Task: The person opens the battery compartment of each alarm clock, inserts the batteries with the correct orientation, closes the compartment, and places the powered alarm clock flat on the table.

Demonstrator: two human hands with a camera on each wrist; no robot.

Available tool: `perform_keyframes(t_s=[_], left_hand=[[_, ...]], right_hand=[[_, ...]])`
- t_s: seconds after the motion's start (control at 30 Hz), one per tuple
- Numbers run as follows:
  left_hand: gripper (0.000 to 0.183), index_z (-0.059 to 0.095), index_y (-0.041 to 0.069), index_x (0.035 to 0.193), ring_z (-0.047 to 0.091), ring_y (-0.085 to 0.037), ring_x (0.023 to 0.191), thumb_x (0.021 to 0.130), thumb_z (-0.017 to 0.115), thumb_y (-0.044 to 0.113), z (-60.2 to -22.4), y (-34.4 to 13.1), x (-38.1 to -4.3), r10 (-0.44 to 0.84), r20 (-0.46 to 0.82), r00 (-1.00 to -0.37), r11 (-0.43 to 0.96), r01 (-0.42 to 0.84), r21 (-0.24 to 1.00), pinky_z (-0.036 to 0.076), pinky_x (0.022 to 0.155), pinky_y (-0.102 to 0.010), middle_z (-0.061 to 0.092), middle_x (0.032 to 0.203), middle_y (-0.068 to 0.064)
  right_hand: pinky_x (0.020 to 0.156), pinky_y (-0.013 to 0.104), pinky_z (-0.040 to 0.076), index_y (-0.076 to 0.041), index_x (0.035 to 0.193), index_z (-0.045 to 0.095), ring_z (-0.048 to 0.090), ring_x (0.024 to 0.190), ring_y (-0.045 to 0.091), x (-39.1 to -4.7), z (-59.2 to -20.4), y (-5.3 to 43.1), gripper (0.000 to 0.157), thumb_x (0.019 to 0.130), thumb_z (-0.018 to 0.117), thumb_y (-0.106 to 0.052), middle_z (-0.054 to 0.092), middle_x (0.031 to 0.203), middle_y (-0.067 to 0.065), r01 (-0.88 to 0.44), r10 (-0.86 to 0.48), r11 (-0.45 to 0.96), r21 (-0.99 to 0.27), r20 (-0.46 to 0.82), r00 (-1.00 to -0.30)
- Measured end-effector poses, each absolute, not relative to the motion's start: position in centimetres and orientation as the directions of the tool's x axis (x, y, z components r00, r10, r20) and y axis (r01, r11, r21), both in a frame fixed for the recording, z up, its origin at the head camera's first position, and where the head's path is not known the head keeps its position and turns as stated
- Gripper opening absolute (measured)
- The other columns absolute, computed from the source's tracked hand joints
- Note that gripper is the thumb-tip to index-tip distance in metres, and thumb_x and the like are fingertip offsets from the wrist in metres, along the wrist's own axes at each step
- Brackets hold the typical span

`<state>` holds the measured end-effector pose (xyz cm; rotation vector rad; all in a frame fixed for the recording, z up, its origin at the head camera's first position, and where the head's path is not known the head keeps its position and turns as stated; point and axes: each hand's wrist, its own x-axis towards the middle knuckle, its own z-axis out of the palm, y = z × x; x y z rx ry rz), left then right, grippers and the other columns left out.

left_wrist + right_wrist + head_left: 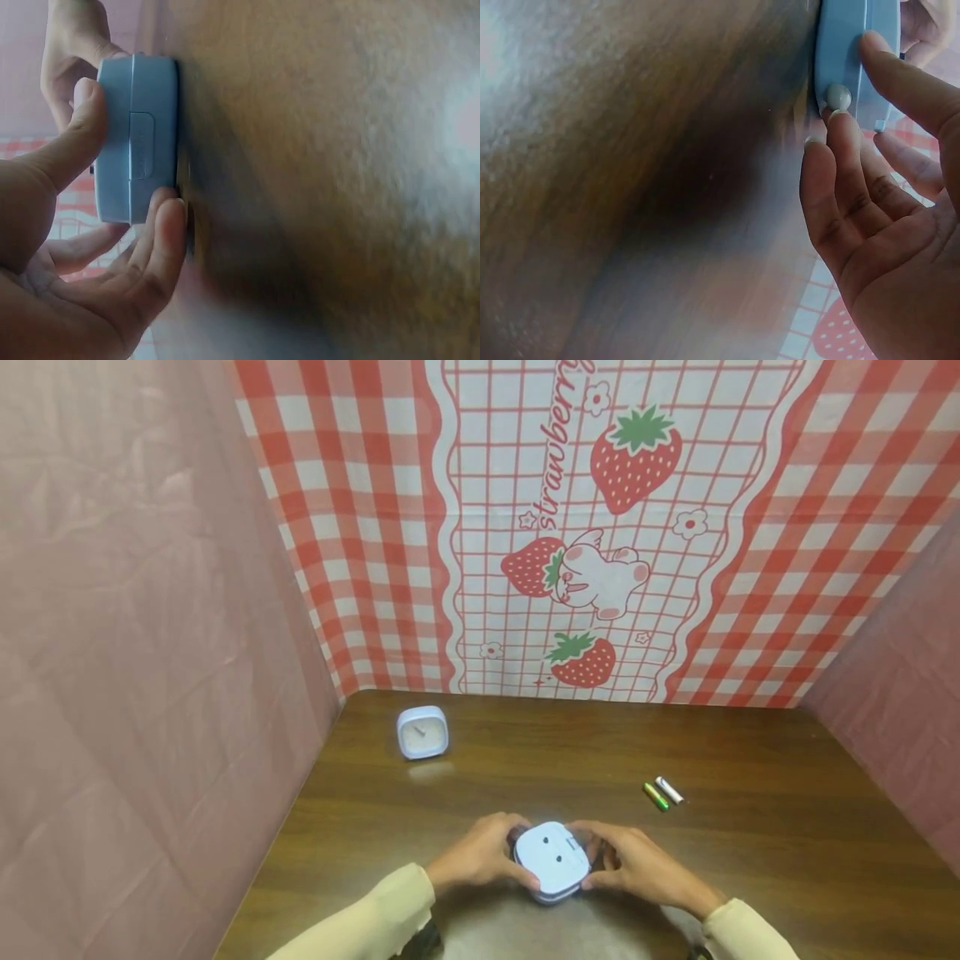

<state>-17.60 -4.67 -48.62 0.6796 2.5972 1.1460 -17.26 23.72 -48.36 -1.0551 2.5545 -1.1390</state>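
Note:
Between the two hands, close over the table, is a pale blue rounded-square case (553,858) with two black dots on its upper face. My left hand (483,853) grips its left side, thumb on the upper part and fingers at the lower edge. In the left wrist view, a tab is set into the side of the case (141,142). My right hand (637,860) holds the opposite side between thumb and fingers. The right wrist view shows the thumb against the case (844,52) and fingertips by a small round grey knob (838,97).
A pale blue-framed clock (423,732) stands at the back left of the brown wooden table (525,760). To the right lie a green battery (656,797) and a white battery (669,790). A strawberry-print cloth (585,610) hangs behind, with pink cloth (150,652) at the sides.

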Motion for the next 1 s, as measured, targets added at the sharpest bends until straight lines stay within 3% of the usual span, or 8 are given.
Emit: perform_keyframes(t_s=[0.17,0.37,0.6,0.67,0.77,0.87,1.0], left_hand=[[0.064,0.067,0.003,0.121,0.061,-0.005,0.068,0.066,0.097,0.018,-48.3,-5.3,-17.8,0.483,-0.030,-0.875,0.514,0.255,0.819,0.054,0.067,-0.021,0.067,0.098,0.001],[0.070,0.065,-0.001,0.127,0.061,-0.003,0.069,0.069,0.096,0.021,-48.4,-5.4,-17.7,0.497,-0.030,-0.867,0.522,0.271,0.809,0.054,0.067,-0.019,0.065,0.101,0.000],[0.086,0.063,-0.001,0.132,0.058,-0.002,0.077,0.063,0.100,0.033,-48.7,-5.1,-17.5,0.536,0.001,-0.844,0.564,0.359,0.743,0.051,0.073,-0.018,0.057,0.102,0.004],[0.086,0.064,0.002,0.131,0.057,-0.003,0.085,0.061,0.100,0.037,-48.6,-4.9,-17.4,0.548,0.016,-0.837,0.585,0.397,0.707,0.050,0.079,-0.020,0.058,0.104,0.005],[0.086,0.065,0.007,0.131,0.055,-0.005,0.098,0.060,0.100,0.041,-48.6,-4.6,-17.3,0.557,0.026,-0.830,0.610,0.430,0.666,0.050,0.090,-0.024,0.061,0.110,0.006],[0.088,0.065,0.008,0.132,0.055,-0.006,0.105,0.058,0.100,0.041,-48.5,-4.4,-17.2,0.549,0.027,-0.835,0.623,0.431,0.653,0.049,0.096,-0.027,0.063,0.115,0.005],[0.094,0.061,0.002,0.135,0.059,-0.005,0.088,0.056,0.102,0.032,-48.6,-4.3,-17.2,0.514,0.002,-0.858,0.610,0.367,0.703,0.053,0.084,-0.022,0.064,0.112,-0.002]], right_hand=[[0.057,0.024,0.052,-0.005,0.144,0.053,0.058,0.068,0.002,-17.4,-48.5,23.7,0.069,0.085,0.084,-0.021,0.069,0.086,-0.011,-0.564,-0.679,0.437,-0.700,0.155,-0.718],[0.059,0.024,0.053,-0.006,0.141,0.056,0.058,0.070,0.002,-17.5,-48.4,23.8,0.067,0.083,0.085,-0.019,0.070,0.092,-0.009,-0.564,-0.666,0.453,-0.691,0.158,-0.729],[0.067,0.026,0.055,-0.009,0.143,0.057,0.061,0.078,0.009,-17.6,-48.4,24.0,0.074,0.077,0.089,-0.020,0.060,0.135,0.011,-0.576,-0.646,0.477,-0.664,0.180,-0.742],[0.070,0.028,0.056,-0.010,0.147,0.053,0.062,0.080,0.010,-17.6,-48.5,24.0,0.079,0.077,0.088,-0.020,0.063,0.130,0.010,-0.571,-0.661,0.470,-0.673,0.160,-0.733],[0.070,0.027,0.055,-0.013,0.153,0.047,0.062,0.079,0.009,-17.6,-48.5,24.0,0.084,0.079,0.086,-0.023,0.068,0.106,0.001,-0.542,-0.681,0.469,-0.698,0.104,-0.724],[0.068,0.026,0.054,-0.014,0.154,0.046,0.060,0.077,0.007,-17.6,-48.6,24.0,0.084,0.081,0.085,-0.026,0.064,0.086,-0.007,-0.518,-0.689,0.468,-0.716,0.071,-0.721],[0.066,0.026,0.053,-0.013,0.152,0.048,0.060,0.075,0.006,-17.5,-48.5,24.0,0.082,0.080,0.085,-0.028,0.063,0.083,-0.008,-0.512,-0.678,0.462,-0.724,0.083,-0.730]])
